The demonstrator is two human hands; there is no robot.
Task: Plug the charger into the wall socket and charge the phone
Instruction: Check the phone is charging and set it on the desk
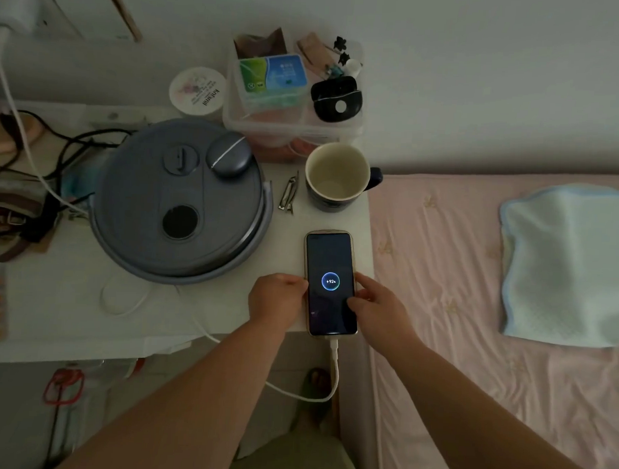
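From the head camera, the phone [330,283] lies face up near the front right corner of the white table [67,316], its lower end just over the front edge. The screen glows with a charging ring and a percentage, so the cable [333,370] plugged into its bottom end appears to be live. That white cable hangs below the front edge, loops back and runs left across the table; the wall socket and charger are not clearly in view.

The left hand [276,300] presses against the phone's left side, fingers curled together on its edge. The right hand [376,304] holds the right side, thumb on the glass and fingers closed around the rim.

A mug [337,177] stands behind the phone, and a round grey appliance [180,200] fills the middle of the table.

The plugging-in looks finished; the step in hand seems to be settling the phone. Next, both hands need only let go gently, without tugging the cable or nudging the phone off the edge.
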